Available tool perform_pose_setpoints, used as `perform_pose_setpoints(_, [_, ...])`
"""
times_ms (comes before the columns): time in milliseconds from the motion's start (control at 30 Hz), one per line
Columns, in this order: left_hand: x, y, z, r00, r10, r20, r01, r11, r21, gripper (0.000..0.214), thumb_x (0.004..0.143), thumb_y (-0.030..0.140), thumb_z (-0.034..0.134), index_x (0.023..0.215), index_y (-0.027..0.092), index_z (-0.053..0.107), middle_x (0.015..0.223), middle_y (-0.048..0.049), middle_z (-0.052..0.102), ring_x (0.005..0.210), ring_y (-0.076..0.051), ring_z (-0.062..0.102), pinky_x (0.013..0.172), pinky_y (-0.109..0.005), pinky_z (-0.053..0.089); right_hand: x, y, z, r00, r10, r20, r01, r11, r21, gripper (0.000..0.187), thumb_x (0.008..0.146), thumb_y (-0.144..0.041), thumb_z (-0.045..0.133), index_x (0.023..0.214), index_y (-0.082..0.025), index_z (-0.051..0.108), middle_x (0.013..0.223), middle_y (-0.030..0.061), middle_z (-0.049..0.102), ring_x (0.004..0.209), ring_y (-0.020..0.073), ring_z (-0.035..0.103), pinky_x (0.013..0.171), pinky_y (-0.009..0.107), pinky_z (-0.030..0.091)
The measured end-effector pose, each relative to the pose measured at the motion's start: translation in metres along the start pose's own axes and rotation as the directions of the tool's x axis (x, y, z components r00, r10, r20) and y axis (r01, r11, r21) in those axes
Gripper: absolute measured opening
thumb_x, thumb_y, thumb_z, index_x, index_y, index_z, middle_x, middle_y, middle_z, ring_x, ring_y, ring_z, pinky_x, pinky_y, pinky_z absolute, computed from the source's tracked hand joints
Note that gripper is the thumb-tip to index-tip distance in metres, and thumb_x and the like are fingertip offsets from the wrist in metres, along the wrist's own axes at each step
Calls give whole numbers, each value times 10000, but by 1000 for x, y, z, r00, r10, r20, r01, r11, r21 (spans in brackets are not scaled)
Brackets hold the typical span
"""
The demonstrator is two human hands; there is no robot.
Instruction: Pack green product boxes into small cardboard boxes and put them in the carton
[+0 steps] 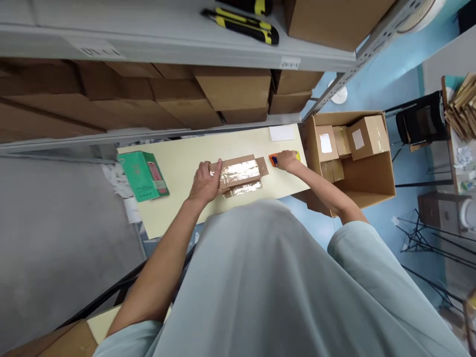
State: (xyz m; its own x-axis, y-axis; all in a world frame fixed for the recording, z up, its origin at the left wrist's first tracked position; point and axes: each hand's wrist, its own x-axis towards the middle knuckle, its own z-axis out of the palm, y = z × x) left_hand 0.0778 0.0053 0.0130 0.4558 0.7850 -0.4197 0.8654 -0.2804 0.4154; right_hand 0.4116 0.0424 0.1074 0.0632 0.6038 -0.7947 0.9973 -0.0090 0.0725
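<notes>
A small brown cardboard box [238, 172], partly folded, lies on the cream table [193, 208]. Shiny clear tape [243, 170] covers its upper face, and a lower flap also carries tape. My left hand [204, 182] grips the box's left end, thumb along the edge. To the right of the box, apart from it, my right hand [287, 160] is closed around an orange, dark blue and yellow tool [273, 159]. Fingers hide most of that tool, so its kind does not show.
A green box [139, 176] lies at the table's left. A white paper [281, 133] rests at the far edge. On the right stands a large open carton [366, 186] with several small boxes inside. Above, a grey shelf [148, 42] holds utility knives [241, 25]; brown cartons [234, 87] sit below it.
</notes>
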Motion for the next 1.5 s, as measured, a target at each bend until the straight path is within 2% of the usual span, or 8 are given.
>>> perform_pose_setpoints(267, [7, 56, -44, 972, 92, -216, -87, 996, 34, 1309, 928, 753, 791, 1878, 125, 145, 1920, -320, -33, 1774, -545, -125, 1391, -803, 5, -48, 10, -64, 961, -164, -221, 190, 976, 103, 472, 1143, -519, 555, 1384, -159, 743, 1344, 191, 833, 1230, 361, 806, 977, 371, 614])
perform_pose_setpoints(533, [54, 82, -167, 715, 291, -636, -252, 955, 153, 1178, 1033, 555, 751, 1875, 111, 57, 1901, -363, 21, 1799, -466, -10, 1419, -758, 170, -62, -65, -211, 654, -474, -590, 567, 823, -33, 501, 1113, -266, 511, 1558, -38, 542, 1502, 288, 729, 1336, 391, 733, 1098, 438, 568])
perform_pose_setpoints(767, [96, 43, -258, 775, 106, -623, -90, 994, 56, 1117, 987, 427, 792, 1833, 36, 177, 1879, -410, 6, 1779, -536, 66, 1403, -756, 225, -60, -137, -308, 605, -436, -666, 441, 880, -175, 361, 1106, -193, 577, 1433, -82, 682, 1449, 267, 781, 1371, 347, 739, 1238, 458, 495])
perform_pose_setpoints(967, [96, 28, -249, 795, 49, -604, -72, 997, -15, 984, 990, 401, 740, 1780, 3, 309, 1866, -399, 182, 1777, -507, 184, 1425, -693, 252, -48, -162, -320, 628, -422, -654, 435, 887, -155, 285, 1054, -125, 653, 1306, -29, 746, 1371, 285, 804, 1351, 331, 753, 1222, 404, 521])
perform_pose_setpoints(1100, [70, 10, -188, 786, -52, -616, -71, 982, -173, 972, 1011, 504, 695, 1764, -1, 344, 1836, -385, 310, 1758, -491, 286, 1421, -670, 298, -32, -152, -287, 539, -372, -756, 455, 884, -111, 575, 1107, -150, 486, 1660, 6, 509, 1725, 314, 546, 1629, 378, 504, 1378, 532, 379])
perform_pose_setpoints(1233, [15, -19, -85, 783, -332, -526, 107, 905, -412, 908, 1039, 593, 645, 1737, 53, 430, 1753, -346, 498, 1677, -449, 481, 1386, -621, 395, -3, -106, -180, 430, -295, -853, 594, 804, 21, 653, 1184, -301, 307, 1802, -92, 338, 1855, 226, 395, 1744, 364, 326, 1439, 606, 257])
perform_pose_setpoints(1367, [-34, -26, 5, 790, -501, -354, 260, 796, -546, 806, 1077, 588, 563, 1693, 72, 504, 1652, -319, 624, 1563, -404, 628, 1298, -574, 507, 5, -57, -26, 656, -146, -740, 516, 803, 299, 684, 1208, -395, 191, 1827, -123, 299, 1841, 214, 428, 1738, 325, 375, 1431, 555, 317])
perform_pose_setpoints(1500, [-41, -2, 40, 792, -534, -297, 287, 754, -591, 734, 1098, 568, 517, 1646, 83, 574, 1603, -289, 676, 1503, -362, 679, 1252, -495, 535, -4, -43, 78, 817, -36, -576, 367, 803, 470, 729, 1207, -425, 139, 1859, -107, 213, 1856, 215, 414, 1738, 291, 404, 1412, 512, 375])
